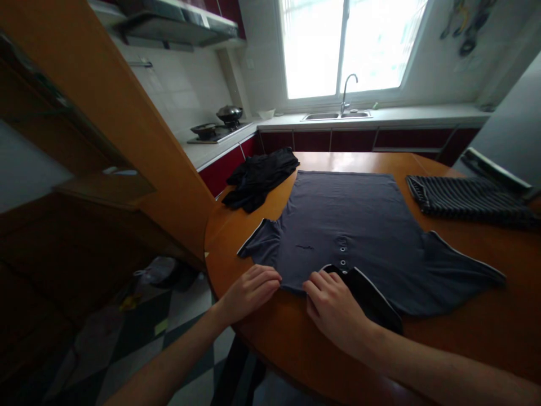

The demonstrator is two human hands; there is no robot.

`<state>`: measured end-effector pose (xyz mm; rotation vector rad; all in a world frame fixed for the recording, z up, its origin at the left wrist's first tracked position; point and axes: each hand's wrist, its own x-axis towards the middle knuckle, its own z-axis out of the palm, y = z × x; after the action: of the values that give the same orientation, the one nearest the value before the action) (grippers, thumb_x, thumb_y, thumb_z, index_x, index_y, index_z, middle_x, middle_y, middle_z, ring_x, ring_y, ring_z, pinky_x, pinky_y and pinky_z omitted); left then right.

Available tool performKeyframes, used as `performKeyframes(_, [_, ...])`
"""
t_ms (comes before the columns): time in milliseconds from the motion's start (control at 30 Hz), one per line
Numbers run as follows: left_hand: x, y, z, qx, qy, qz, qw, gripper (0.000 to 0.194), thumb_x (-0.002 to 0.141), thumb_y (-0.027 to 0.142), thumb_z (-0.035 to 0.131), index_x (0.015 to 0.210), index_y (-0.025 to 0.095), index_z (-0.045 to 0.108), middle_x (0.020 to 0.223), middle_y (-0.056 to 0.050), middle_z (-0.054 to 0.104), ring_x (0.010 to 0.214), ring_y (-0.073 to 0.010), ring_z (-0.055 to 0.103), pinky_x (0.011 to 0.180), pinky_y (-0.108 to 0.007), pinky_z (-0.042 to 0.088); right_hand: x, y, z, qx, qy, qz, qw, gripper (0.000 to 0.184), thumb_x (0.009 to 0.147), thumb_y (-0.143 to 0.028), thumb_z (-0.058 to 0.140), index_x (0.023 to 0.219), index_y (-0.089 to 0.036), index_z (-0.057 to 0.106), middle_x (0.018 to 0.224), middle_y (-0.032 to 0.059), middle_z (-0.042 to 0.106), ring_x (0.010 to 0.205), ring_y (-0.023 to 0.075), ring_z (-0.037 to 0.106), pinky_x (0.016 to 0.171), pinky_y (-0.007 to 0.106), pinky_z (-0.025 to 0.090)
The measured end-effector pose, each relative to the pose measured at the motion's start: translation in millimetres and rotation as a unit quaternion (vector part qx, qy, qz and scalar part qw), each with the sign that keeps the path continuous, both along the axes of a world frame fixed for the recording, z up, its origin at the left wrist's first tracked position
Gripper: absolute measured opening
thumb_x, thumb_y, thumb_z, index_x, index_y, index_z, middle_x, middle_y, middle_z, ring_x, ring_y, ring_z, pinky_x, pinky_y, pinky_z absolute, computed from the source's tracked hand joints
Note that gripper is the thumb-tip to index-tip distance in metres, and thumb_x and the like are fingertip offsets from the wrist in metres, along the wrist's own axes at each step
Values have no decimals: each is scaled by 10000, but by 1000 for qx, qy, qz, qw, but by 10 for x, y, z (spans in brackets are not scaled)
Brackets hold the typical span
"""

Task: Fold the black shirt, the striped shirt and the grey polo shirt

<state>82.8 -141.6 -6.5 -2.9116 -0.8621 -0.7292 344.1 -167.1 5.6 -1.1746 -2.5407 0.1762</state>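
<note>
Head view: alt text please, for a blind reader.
A gray shirt lies spread on a wooden table, a person's right hand at its collar, left hand at the shirt's edge. Black cloth lies bunched at left, striped cloth folded at right.

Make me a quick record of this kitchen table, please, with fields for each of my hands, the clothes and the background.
Left hand: at the shoulder edge of the gray shirt
Right hand: at the black collar
Shirt: spread flat, buttons up
Left of shirt: crumpled black clothing
Right of shirt: folded striped cloth
Surface: wooden table
Background: stove, sink below window
</note>
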Motion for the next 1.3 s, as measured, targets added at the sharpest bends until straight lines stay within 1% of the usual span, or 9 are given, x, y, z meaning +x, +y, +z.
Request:
performKeyframes(233, [-29,52,93,-57,70,-35,995,192,1012,160,482,1029,204,669,1129,-65,695,1139,-198,589,1006,-362,481,-31,22,-19,-8,8,4,1000,99,906,-111,556,886,-192,609,935,57,643,889,223,549,825,357,361])
performKeyframes(467, [222,0,108,-72,44,7,996,182,989,315,575,1102,212,673,1043,-66,685,1032,-208,600,943,-364,471,-12,28,-20,-24,10,8,1000,70,942,-196,573,900,-203,628,951,55,659,914,227,562,865,371,373])
performKeyframes(633, [278,30,30,-79,38,-4,996,163,1012,262,534,1000,211,687,938,-40,678,891,-174,595,853,-323,456,15,18,14,-26,-9,20,999,37,889,-197,608,925,-195,617,982,62,643,938,230,550,862,372,382])
performKeyframes(800, [188,67,45,-74,13,-20,997,192,1019,205,492,957,205,674,919,-39,657,873,-162,581,815,-294,454,8,32,52,-17,-26,23,999,79,889,-236,587,946,-182,599,999,75,623,955,239,533,856,378,395])
performKeyframes(967, [150,89,126,-109,29,-38,993,181,988,178,519,943,224,688,987,-46,664,973,-180,596,894,-317,466,12,43,19,6,-36,97,995,156,906,-299,595,996,-175,620,1074,96,619,1038,258,514,901,407,391])
performKeyframes(1067, [175,103,149,-130,-4,-15,991,186,990,181,508,993,223,689,996,-53,674,975,-181,611,894,-324,486,24,63,8,-17,9,101,995,181,941,-342,576,973,-180,648,1063,91,642,1045,242,535,927,401,392])
performKeyframes(1167, [217,137,94,-145,-70,41,986,237,1020,194,443,1101,210,665,1063,-73,678,1009,-175,628,899,-315,512,40,102,6,-50,75,72,993,195,991,-288,510,976,-185,675,1041,74,676,1039,203,574,957,370,395])
performKeyframes(1233, [226,175,26,-158,-75,83,981,291,1039,224,404,1224,212,629,1218,-93,656,1153,-186,604,1004,-349,489,52,128,-1,-63,96,70,991,214,997,-226,481,988,-183,690,1073,71,697,1066,191,591,990,367,393])
performKeyframes(1300, [202,220,-35,-164,-30,116,979,372,1051,269,380,1382,225,543,1420,-96,562,1345,-211,489,1135,-422,391,62,143,-16,-65,101,86,989,229,988,-212,484,970,-184,711,1149,74,704,1129,199,590,1036,382,381])
